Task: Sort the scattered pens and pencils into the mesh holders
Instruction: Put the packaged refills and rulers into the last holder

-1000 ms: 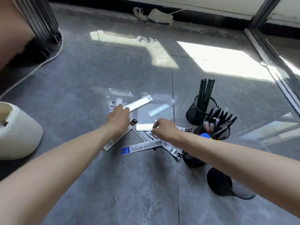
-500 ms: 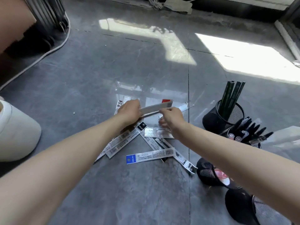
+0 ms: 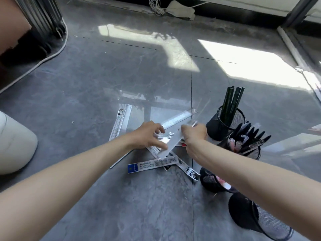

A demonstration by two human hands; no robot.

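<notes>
**Pale strip lifted from the heap, holders waiting on the right**

Nearest me, an empty mesh holder [image 3: 260, 221] leans over on the grey floor [image 3: 139, 206]. Just beyond it a second holder [image 3: 208, 180] is half hidden under the right forearm [image 3: 243, 171], with something pink inside that I can't name. Then comes the heap: a blue-labelled packet [image 3: 152, 165] and other long packets crossed beneath the hands. The right hand [image 3: 194, 138] is clamped on the upper end of a pale strip [image 3: 171, 146]; blur stops me calling it ruler or packet. The left hand [image 3: 147, 136] spreads its fingers by the lower end, pinching or merely touching I can't tell. I'd judge this a pick-up, and the next move a carry rightward, dropped end-first. Beyond lies a clear ruler [image 3: 177, 119]; pens [image 3: 251, 136] fill a third holder [image 3: 253, 153] and green pencils [image 3: 232, 101] stand in the farthest holder [image 3: 217, 127]
</notes>
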